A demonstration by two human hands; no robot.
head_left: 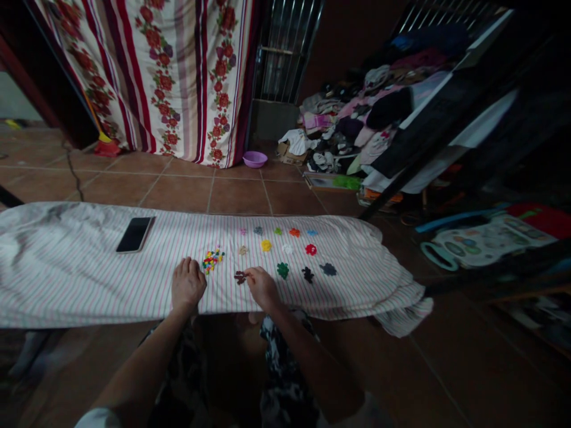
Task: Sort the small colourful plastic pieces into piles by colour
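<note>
My left hand (188, 284) rests on the striped cloth, back upward, with its fingers curled under; anything inside is hidden. Just right of it lies a mixed pile of small coloured pieces (212, 260), red, yellow, green and blue among them. My right hand (263, 288) is closed in a pinch at a small heap of brown pieces (239, 277), thumb and forefinger touching it. Separate single-colour heaps spread beyond and to the right, including yellow pieces (266, 245), red pieces (311, 249), green pieces (282, 270), black pieces (307, 274) and dark grey pieces (329, 269).
A smartphone (135, 235) lies on the left of the striped cloth (80, 267), which covers a low table. Past the far edge are a tiled floor, a purple basin (254, 159) and a floral curtain (178, 77). Clothes (348, 119) are heaped at the back right.
</note>
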